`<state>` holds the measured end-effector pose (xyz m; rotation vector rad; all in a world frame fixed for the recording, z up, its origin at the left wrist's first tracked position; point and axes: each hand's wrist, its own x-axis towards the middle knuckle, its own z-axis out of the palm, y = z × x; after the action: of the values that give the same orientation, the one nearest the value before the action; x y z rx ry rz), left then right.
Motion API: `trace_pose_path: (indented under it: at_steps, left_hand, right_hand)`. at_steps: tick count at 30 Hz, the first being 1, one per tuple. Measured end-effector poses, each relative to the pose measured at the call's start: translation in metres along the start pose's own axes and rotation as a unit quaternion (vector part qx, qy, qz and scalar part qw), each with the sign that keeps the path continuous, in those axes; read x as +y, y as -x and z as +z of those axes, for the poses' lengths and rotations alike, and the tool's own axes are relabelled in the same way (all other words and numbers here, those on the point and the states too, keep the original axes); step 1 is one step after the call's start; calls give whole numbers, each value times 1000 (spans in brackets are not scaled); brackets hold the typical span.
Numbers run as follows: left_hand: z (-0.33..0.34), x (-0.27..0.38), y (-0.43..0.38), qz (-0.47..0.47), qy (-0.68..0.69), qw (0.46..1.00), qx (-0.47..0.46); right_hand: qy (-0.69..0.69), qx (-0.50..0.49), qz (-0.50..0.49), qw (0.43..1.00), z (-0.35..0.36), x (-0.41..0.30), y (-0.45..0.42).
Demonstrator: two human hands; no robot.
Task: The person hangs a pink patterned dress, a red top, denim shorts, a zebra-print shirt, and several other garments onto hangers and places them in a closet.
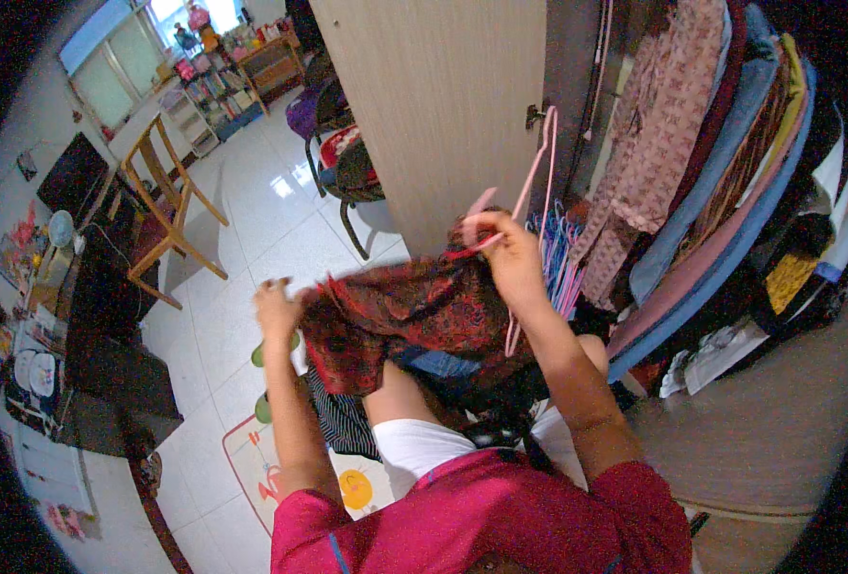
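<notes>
A dark red and black patterned garment is spread between my two hands above my lap. My left hand grips its left edge, the fingers blurred. At the upper right corner, my right hand holds the cloth. A curved pink piece shows at the right fingers, too blurred to tell whether it is part of a hanger. Just beyond the right hand, a pink clothes hanger hangs from the metal fitting on the wardrobe door. Beneath the garment, blue and black cloth is partly hidden.
Clothes hang in the wardrobe at the right, beside a bunch of blue and pink hangers. A wooden chair stands on the tiled floor at the left, near a cluttered desk. A printed mat lies below me.
</notes>
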<state>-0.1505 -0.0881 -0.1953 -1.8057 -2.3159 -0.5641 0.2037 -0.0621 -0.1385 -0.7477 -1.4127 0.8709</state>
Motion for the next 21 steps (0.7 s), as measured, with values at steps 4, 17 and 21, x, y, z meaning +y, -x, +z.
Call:
trace_pose_path:
  at_steps: [4,17,21]
  left_hand:
    - [3,119,48,155,371,910,-99]
    - [37,133,68,-58,865,474,-156]
    - [49,114,71,-72,937,310,-142]
  right_hand:
    - [174,-59,20,983,23,20,18]
    - [96,71,157,980,-35,52,62]
    - [70,-44,211,974,-10,82,89]
